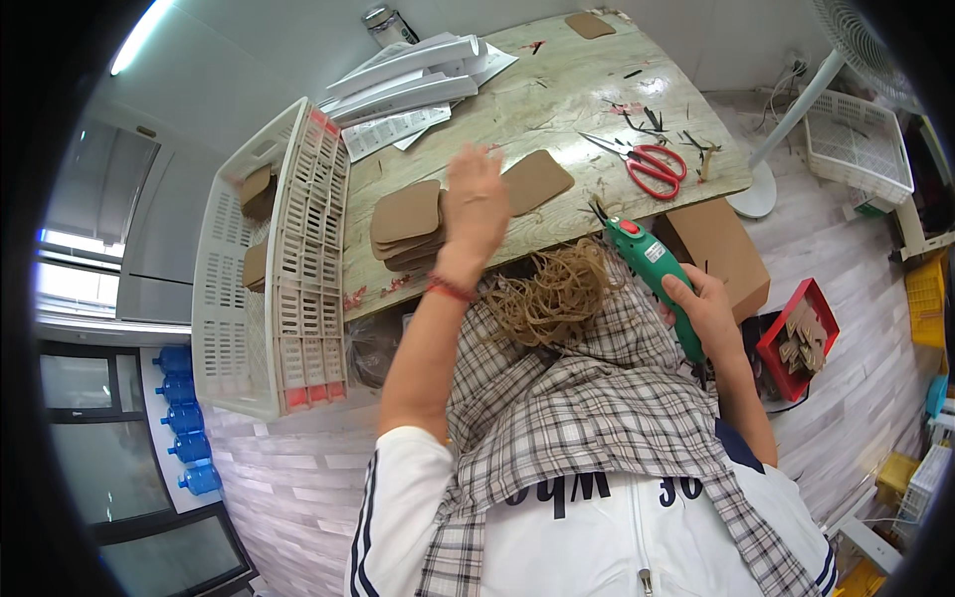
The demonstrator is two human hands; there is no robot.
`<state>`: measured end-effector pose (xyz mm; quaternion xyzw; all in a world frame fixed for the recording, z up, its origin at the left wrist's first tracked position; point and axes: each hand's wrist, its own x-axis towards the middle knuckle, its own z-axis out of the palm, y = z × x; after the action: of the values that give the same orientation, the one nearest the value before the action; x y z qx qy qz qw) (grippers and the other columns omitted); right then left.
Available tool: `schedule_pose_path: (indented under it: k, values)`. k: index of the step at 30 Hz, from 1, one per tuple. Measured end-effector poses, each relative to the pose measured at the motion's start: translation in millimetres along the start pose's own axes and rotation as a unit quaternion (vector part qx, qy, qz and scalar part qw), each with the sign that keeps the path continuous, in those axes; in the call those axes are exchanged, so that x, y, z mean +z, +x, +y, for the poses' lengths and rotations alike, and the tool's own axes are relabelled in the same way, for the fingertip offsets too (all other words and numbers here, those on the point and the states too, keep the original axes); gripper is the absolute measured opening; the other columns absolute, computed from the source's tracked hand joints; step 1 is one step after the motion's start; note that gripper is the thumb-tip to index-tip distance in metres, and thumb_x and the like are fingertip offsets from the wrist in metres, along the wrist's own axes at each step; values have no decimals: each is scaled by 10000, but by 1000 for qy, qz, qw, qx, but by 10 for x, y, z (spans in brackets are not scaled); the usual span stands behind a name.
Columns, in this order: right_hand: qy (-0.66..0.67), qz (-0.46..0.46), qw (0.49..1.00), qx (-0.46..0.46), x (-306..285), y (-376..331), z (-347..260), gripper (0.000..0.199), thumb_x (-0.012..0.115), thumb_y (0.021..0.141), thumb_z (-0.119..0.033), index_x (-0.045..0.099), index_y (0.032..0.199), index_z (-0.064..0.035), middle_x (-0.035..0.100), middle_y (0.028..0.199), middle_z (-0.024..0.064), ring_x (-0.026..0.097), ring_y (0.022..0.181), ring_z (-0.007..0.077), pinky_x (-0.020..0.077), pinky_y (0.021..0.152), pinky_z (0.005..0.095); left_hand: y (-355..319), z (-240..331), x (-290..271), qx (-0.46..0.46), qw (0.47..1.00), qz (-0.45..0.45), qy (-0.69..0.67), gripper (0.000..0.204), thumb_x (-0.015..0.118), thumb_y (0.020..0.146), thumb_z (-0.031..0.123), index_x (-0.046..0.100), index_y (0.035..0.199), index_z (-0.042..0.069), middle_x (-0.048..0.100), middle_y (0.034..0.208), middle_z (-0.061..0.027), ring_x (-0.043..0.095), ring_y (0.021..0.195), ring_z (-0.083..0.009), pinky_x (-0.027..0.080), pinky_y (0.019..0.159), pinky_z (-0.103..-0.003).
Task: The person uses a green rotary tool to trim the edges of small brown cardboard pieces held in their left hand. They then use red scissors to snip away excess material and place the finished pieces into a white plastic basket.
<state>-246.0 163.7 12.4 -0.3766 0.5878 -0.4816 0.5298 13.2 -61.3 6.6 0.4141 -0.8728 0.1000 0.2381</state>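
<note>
Evidently our right hand's (708,303) grip is clamped around the body of a green handheld tool (657,267), fingers wrapped low, apparently so that its narrow tip points clear of the palm, toward eleven o'clock and the worktop's (567,95) near edge. Our left hand (476,204) lies over the worktop; its fingertips are blurred and its palm hidden, so we cannot tell whether that grip is apart or together on anything. It sits between a stack of brown flat pieces (406,214) and a brown sheet (542,182) lying just to its right, a spot that presumably keeps both in easy reach. Taking the tangle of tan strands (557,298) in our lap as the clock's centre, the stack is at ten, the sheet at twelve and the tool at two; the plaid apron (597,423) beneath seems to serve as a catch for the strands. Red-handled scissors (657,171) lie at one o'clock, probably parked there for the right side. A white crate (310,259) stands at nine, likely as storage; papers (403,85) lie at eleven, seemingly pushed out of the way.
</note>
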Motion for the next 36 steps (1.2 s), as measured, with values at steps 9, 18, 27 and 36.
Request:
schedule_pose_path:
  k: [9, 18, 27, 36]
  values:
    - [-8, 32, 999, 12, -66, -68, 103, 325, 650, 903, -290, 621, 1017, 13, 580, 697, 23, 523, 576, 69, 431, 536, 217, -14, 108, 759, -262, 953, -95, -120, 605, 776, 698, 203, 528, 1221, 24, 532, 1152, -155, 448, 1148, -337, 341, 988, -463]
    - [-31, 54, 998, 2, 71, 35, 147, 355, 671, 887, -290, 637, 1057, 20, 575, 709, 9, 515, 581, 61, 436, 535, 229, -75, 274, 636, -411, 573, 50, -707, 277, 718, 771, -10, 567, 1004, 2, 612, 1036, -102, 616, 916, -217, 531, 741, -344]
    - [-20, 88, 994, -56, 320, 53, -110, 350, 664, 900, -289, 632, 1048, 26, 568, 706, 3, 511, 574, 56, 429, 526, 227, 115, 894, 313, -351, 213, 184, -893, 386, 614, 863, -59, 504, 1228, 1, 584, 1205, -113, 574, 1118, -273, 490, 997, -423]
    - [12, 99, 993, -68, 377, 38, -186, 331, 672, 896, -285, 633, 1020, 19, 575, 698, 6, 514, 571, 53, 425, 521, 216, 149, 1053, 354, -349, 166, 200, -900, 379, 606, 871, -51, 506, 1230, 17, 584, 1206, -107, 567, 1128, -268, 474, 1013, -431]
